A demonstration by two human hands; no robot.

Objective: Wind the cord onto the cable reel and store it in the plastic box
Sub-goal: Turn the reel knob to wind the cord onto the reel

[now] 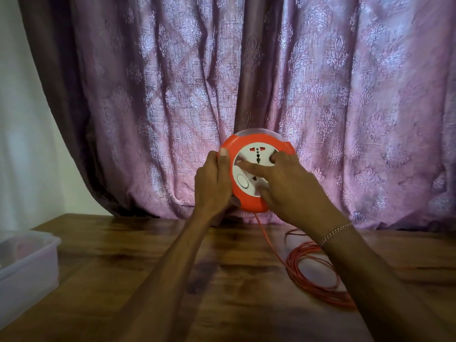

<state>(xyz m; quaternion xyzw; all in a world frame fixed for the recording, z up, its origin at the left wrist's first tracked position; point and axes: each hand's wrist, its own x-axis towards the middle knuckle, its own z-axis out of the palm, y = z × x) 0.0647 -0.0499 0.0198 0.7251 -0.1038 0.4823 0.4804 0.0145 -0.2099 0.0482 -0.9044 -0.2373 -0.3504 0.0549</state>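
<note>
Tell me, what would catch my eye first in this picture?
The orange reel, held up mid-frame before the purple curtain: the left hand grips its edge and the right hand lies on its white socket face. Next, the loose orange cord, coiled on the wooden table at the right. A clear plastic box sits at the table's left edge.

Purple patterned curtain [246, 82] behind wooden table [123, 280]; white wall [22, 119] left.

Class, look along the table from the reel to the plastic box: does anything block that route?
Nothing visible does. The cable reel is held up in both hands; bare table lies toward the plastic box.
</note>
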